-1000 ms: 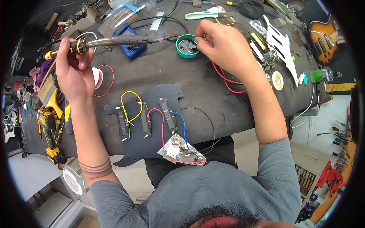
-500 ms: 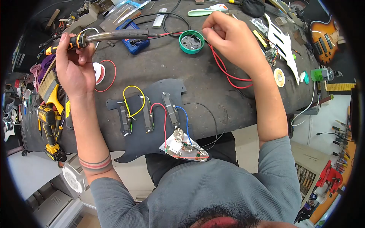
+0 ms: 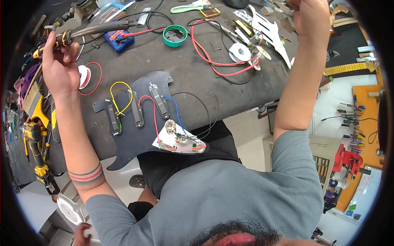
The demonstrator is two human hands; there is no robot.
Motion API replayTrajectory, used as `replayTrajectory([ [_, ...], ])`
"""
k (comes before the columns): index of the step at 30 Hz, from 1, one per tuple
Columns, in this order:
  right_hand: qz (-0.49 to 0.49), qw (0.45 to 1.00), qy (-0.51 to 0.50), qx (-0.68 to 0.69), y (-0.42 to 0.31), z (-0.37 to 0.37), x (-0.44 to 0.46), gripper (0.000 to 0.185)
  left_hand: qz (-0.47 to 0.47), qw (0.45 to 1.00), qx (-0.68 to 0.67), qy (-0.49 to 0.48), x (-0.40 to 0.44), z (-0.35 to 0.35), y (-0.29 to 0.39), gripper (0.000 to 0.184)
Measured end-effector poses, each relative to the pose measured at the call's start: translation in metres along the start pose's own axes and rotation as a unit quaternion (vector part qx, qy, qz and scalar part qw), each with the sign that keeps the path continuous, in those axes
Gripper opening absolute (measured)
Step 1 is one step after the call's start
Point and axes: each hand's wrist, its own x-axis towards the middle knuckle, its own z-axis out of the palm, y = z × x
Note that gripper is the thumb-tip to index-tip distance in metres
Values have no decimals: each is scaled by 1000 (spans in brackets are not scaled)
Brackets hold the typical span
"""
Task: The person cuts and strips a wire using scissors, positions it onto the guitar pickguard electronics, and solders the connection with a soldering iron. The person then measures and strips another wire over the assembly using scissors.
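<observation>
My left hand point(image 3: 61, 67) is closed around the black-and-orange handle of a soldering iron point(image 3: 98, 28), whose long brownish barrel points right over the bench. My right hand point(image 3: 312, 18) is raised at the top right, fingers curled; the top edge of the view cuts it off, and what it holds, if anything, is hidden. Between the hands, a round green tin point(image 3: 175, 36) with grey material inside sits on the bench. Nearer my body lies a black guitar pickguard point(image 3: 139, 141) with several pickups, yellow, red and blue wires, and a white control plate point(image 3: 176, 137) with pots.
Red and black test leads point(image 3: 213, 61) loop across the bench beside a white spool point(image 3: 239, 52). A blue case point(image 3: 119, 43) lies behind the red wire spool point(image 3: 84, 77). A white pickguard point(image 3: 266, 28) is at the right. A yellow drill point(image 3: 37, 151) hangs at the left edge.
My right hand has left the green tin and moved far up and right. My left hand still holds the soldering iron. The whole view has swung right, so bench items appear shifted left.
</observation>
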Motion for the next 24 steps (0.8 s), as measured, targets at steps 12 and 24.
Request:
replayTrajectory([
  [12, -145, 981, 90, -94, -81, 13, 1, 13, 6, 1000, -25, 8, 0, 4, 1, 19],
  [24, -222, 971, 50, -71, -78, 30, 52, 22, 8, 999, -21, 33, -1, 15, 2, 23],
])
